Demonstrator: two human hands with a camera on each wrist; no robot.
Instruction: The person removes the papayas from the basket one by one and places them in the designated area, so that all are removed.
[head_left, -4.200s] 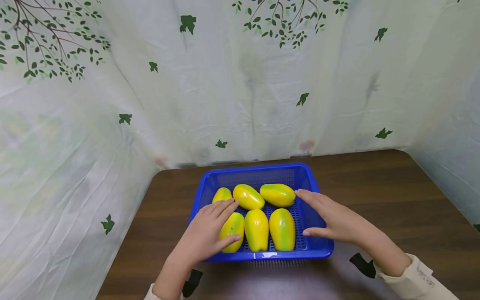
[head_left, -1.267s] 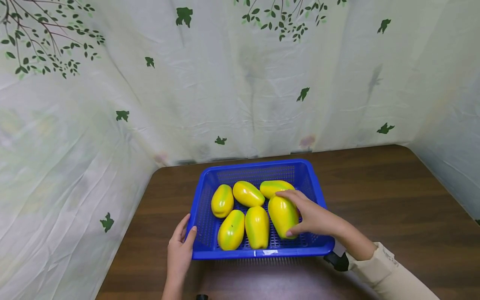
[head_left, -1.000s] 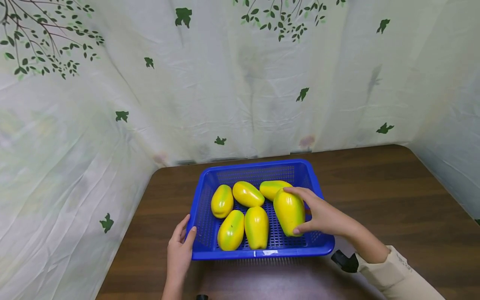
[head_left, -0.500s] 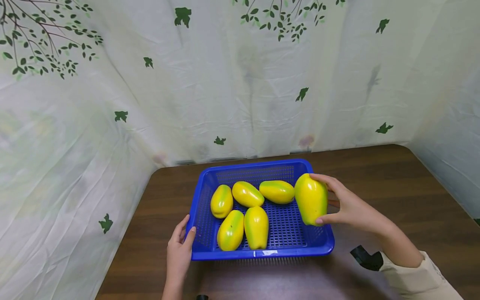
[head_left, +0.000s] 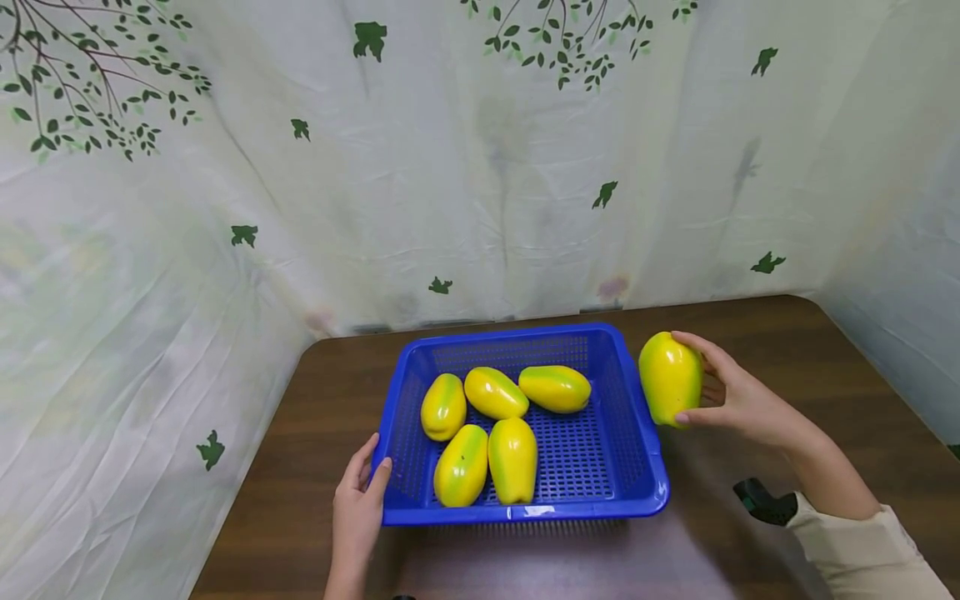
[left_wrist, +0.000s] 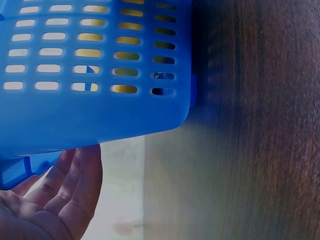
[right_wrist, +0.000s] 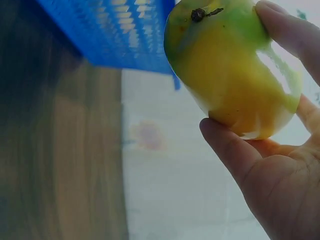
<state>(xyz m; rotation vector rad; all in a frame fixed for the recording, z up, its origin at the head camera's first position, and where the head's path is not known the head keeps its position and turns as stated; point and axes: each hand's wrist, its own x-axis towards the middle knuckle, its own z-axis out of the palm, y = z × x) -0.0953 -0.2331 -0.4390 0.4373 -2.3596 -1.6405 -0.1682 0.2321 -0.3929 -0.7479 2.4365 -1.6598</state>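
Observation:
My right hand (head_left: 750, 404) holds a yellow-green mango (head_left: 670, 379) between thumb and fingers, raised just outside the basket's right side. Up close in the right wrist view, the mango (right_wrist: 235, 70) shows a dark stem stub, with fingers and thumb on opposite sides. The blue perforated basket (head_left: 525, 510) stands on the table, and several similar mangoes (head_left: 513, 461) lie in its left and back parts. At its left side, my left hand (head_left: 358, 508) grips the rim. From the left wrist, that hand's fingers (left_wrist: 82, 190) show under the rim, against the outer wall.
The brown wooden table (head_left: 772, 350) extends to both sides of the basket. Behind it hangs a pale curtain (head_left: 480, 167) printed with leaves and branches. A black wrist-camera mount (head_left: 763, 502) sits by the right cuff.
Earlier my right hand took the mango from the basket's front right; it has since carried it up and rightward over the rim. My left hand moved from above the mangoes to the left rim.

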